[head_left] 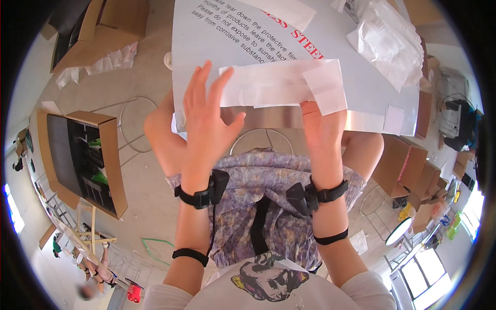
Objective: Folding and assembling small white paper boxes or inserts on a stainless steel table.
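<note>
A long white strip (263, 85), paper or thin plastic, stretches across the near part of a table covered in grey protective film (367, 101). Its right end is folded over into a slanting flap. My right hand (325, 126) grips the strip at this end, with its fingers partly hidden by the flap. Beside the strip's left end, my left hand (203, 121) is open with fingers spread; I cannot tell whether a fingertip touches it. The table's bare shiny metal edge (276, 118) shows below the strip.
A pile of white bags or sheets (387, 46) lies at the table's far right. A small white piece (394, 119) is at its right corner. An open carton (111, 170) with dark and green contents stands on the floor to the left. More cartons (398, 165) stand right.
</note>
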`<state>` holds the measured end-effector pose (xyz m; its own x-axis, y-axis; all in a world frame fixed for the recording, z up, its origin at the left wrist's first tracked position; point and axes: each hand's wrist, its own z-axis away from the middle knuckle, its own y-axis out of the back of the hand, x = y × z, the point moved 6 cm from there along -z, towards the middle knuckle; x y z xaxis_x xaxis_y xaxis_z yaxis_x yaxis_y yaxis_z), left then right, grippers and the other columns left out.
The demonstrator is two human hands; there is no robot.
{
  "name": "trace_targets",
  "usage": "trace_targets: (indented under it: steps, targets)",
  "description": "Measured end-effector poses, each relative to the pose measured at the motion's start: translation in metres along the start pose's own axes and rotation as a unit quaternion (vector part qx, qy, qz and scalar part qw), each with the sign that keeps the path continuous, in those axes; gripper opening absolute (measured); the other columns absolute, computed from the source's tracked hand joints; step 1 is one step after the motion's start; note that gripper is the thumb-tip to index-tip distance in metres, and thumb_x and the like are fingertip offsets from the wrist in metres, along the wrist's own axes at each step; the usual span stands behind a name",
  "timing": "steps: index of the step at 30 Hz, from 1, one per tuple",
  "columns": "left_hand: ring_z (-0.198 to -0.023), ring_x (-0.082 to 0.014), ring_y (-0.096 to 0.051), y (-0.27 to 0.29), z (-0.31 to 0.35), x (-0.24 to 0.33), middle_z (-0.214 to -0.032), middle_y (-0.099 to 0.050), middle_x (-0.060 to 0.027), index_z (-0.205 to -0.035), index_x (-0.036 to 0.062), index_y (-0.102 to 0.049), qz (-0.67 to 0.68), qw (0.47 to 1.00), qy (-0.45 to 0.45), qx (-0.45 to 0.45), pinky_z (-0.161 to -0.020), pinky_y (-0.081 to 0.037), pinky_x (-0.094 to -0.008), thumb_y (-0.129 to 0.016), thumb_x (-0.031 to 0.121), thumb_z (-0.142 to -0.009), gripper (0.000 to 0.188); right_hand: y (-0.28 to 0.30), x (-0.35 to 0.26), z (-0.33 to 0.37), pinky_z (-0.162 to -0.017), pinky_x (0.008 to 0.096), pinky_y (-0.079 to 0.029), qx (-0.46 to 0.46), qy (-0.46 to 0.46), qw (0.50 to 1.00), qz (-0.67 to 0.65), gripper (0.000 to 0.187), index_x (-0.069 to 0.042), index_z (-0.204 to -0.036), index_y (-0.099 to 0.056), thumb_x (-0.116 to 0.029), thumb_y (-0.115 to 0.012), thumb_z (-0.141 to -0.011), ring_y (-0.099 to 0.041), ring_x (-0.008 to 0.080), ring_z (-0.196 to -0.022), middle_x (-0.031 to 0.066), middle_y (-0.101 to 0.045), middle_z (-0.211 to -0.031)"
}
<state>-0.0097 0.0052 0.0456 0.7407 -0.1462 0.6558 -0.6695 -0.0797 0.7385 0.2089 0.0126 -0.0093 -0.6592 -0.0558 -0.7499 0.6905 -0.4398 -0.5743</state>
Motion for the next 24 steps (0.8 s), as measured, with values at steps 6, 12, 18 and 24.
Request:
trace_targets:
  steps: [6, 12, 18, 24]
  targets:
    - [-0.144, -0.0353, -0.031, -0.041, 0.009, -0.013, -0.154, -0.038, -0.0105, -0.131, 0.0192, -0.06, -0.054, 0.997, -0.04, -0.032, -0.115, -0.028, -0.0487, -0.07, 0.009, -0.076, 0.057, 0.028, -0.002, -0.016, -0.095, 0.0499, -0.054, -0.026, -0.013, 0.999, 0.017, 0.039, 0.004, -0.133, -0.051, -0.018, -0.052, -0.101, -0.062, 0.0321, -0.114, 0.0175, -0.06, -0.129]
    - [-0.142, -0.035, -0.034, -0.048, 0.009, -0.018, -0.152, -0.041, -0.01, -0.122, 0.0194, -0.067, -0.071, 0.996, -0.041, -0.039, -0.115, -0.029, -0.0477, -0.066, 0.005, -0.077, 0.048, 0.039, 0.006, -0.016, -0.094, 0.0438, -0.054, -0.015, -0.039, 0.999, -0.013, 0.038, 0.005, -0.133, -0.051, -0.015, -0.051, -0.101, -0.062, 0.0285, -0.114, 0.0156, -0.06, -0.128]
    - [-0.141, -0.0351, -0.035, -0.048, 0.007, -0.016, -0.151, -0.043, -0.0106, -0.117, 0.0195, -0.07, -0.055, 0.997, -0.036, -0.032, -0.115, -0.029, -0.0474, -0.065, 0.005, -0.078, 0.042, 0.044, -0.003, -0.011, -0.094, 0.0329, -0.049, 0.022, -0.009, 0.999, 0.045, 0.033, 0.007, -0.128, -0.054, -0.011, -0.054, -0.1, -0.06, 0.0207, -0.11, 0.0122, -0.062, -0.122]
    - [-0.139, -0.04, -0.035, -0.052, 0.008, -0.018, -0.147, -0.045, -0.016, -0.113, 0.0163, -0.07, -0.069, 0.996, -0.06, -0.023, -0.114, -0.028, -0.0519, -0.067, 0.007, -0.076, 0.039, 0.053, -0.019, -0.005, -0.087, 0.029, -0.051, 0.117, 0.06, 0.966, 0.224, 0.029, 0.007, -0.122, -0.056, -0.006, -0.056, -0.096, -0.062, 0.0166, -0.101, 0.011, -0.063, -0.114]
